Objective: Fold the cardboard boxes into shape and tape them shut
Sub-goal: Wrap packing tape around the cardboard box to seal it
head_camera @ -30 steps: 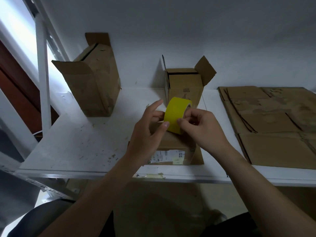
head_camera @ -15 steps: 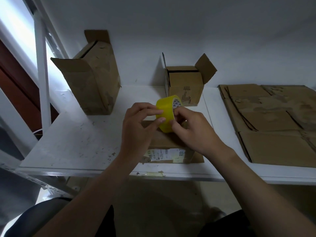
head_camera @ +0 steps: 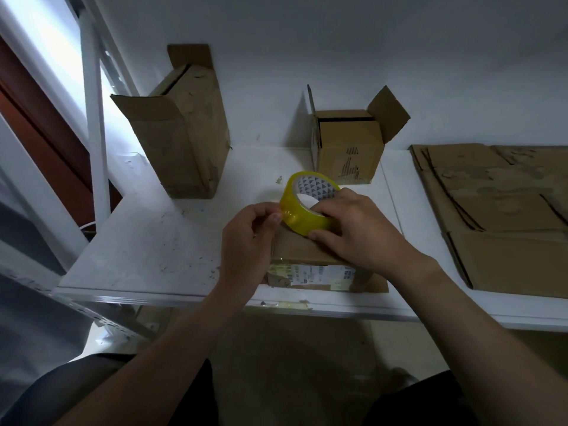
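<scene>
A yellow tape roll is tilted above a closed cardboard box that lies at the front edge of the white table. My right hand grips the roll, fingers through its core and thumb on its outer side. My left hand pinches at the roll's left edge, where the tape's end lies. The box has a printed label on its front face, and both hands hide much of its top.
A tall open box stands at the back left, and a smaller open box with raised flaps stands at the back middle. Flattened cardboard sheets cover the right of the table. A white shelf post rises at the left.
The roll has turned from upright to tilted, so its core faces the camera, and has dropped closer to the box. My left hand moved from the roll's face to pinching its left edge.
</scene>
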The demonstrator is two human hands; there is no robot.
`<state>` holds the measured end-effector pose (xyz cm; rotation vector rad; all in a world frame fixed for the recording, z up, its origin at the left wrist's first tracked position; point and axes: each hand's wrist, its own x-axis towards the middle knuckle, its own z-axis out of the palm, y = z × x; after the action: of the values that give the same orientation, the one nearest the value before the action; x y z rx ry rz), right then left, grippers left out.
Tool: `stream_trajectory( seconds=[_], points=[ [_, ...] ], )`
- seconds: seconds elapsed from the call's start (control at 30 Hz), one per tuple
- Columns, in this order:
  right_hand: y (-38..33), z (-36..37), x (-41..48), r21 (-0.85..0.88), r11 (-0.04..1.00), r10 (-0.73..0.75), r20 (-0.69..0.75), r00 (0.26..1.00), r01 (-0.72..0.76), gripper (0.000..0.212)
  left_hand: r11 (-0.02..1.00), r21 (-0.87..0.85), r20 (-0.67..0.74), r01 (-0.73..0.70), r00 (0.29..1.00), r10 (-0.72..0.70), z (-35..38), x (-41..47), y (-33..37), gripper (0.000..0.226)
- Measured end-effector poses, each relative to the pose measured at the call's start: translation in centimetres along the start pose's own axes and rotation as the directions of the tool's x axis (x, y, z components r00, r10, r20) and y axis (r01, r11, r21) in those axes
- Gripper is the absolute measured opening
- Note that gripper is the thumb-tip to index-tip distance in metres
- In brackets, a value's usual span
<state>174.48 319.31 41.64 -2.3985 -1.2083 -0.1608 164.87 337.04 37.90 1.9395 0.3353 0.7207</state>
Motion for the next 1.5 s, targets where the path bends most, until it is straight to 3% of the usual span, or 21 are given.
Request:
stream_trajectory(
  seconds=[0.1,0.23,0.33,0.43,0.5,0.6,0.77,0.9,1.0,1.1,1.13,1.23,1.4,1.5],
  points=[
    [-0.2,0.0,0.0,-0.071,0.998,-0.001,-0.003,1.000,0.000,0.039,0.993,0.079,0.041,0.085,0.995,-0.088,0.4,-0.1,-0.5,0.008],
    [-1.0,-1.0,0.6,-0.119,0.989,-0.093,-0.074,0.993,0.084,0.045,0.988,0.127,-0.051,0.084,0.996,-0.078,1.3,-0.4,-0.4,0.008],
    [-2.6,-1.8,1.6,-0.038,0.983,-0.183,-0.140,0.973,0.179,0.039,0.984,0.126,-0.091,0.128,0.989,-0.117,1.8,-0.4,0.1,0.009],
    [-4.0,-2.8,2.8,0.059,0.976,-0.200,-0.114,0.973,0.207,0.032,0.974,0.128,-0.047,0.186,0.982,-0.181,1.9,0.1,0.6,0.011],
    [-4.1,-3.6,3.6,0.136,0.977,-0.150,-0.107,0.983,0.164,0.026,0.967,0.151,0.022,0.206,0.977,-0.212,1.7,0.9,0.7,0.014],
    [-3.7,-4.1,4.2,0.253,0.968,0.043,-0.135,0.990,-0.008,0.019,0.962,0.189,0.115,0.197,0.969,-0.221,1.3,1.8,0.5,0.022],
    [-3.6,-2.9,4.3,0.377,0.910,0.241,-0.135,0.961,-0.175,0.013,0.965,0.120,0.090,0.234,0.965,-0.245,1.2,1.8,0.3,0.022],
    [-2.1,-2.7,3.6,0.490,0.850,0.290,-0.133,0.948,-0.191,0.014,0.973,0.117,0.082,0.197,0.975,-0.208,1.6,1.5,0.2,0.015],
    [-0.3,-2.6,2.3,0.559,0.825,0.160,-0.090,0.983,-0.083,0.030,0.982,0.150,0.056,0.115,0.991,-0.125,2.2,0.8,-0.2,0.008],
    [1.2,-2.1,0.9,0.449,0.893,0.009,0.063,0.998,-0.036,0.077,0.980,0.173,0.041,0.095,0.994,-0.103,2.5,0.9,-0.7,0.007],
    [1.7,-1.8,0.6,0.389,0.921,-0.003,0.084,0.996,-0.030,0.084,0.980,0.176,0.038,0.097,0.994,-0.106,2.5,0.9,-0.8,0.006],
    [1.9,-1.8,0.6,0.251,0.968,-0.023,-0.019,1.000,0.027,0.078,0.973,0.222,0.047,0.058,0.996,-0.070,2.5,0.7,-0.8,0.005],
    [-0.3,-2.9,1.6,-0.022,0.962,-0.272,-0.120,0.955,0.271,0.064,0.963,0.262,0.076,0.065,0.993,-0.087,2.4,1.0,-0.5,0.011],
    [-1.3,-3.2,1.7,-0.072,0.973,-0.227,-0.147,0.963,0.218,0.054,0.965,0.252,0.112,0.065,0.989,-0.096,2.5,1.0,-0.5,0.019]
  ],
)
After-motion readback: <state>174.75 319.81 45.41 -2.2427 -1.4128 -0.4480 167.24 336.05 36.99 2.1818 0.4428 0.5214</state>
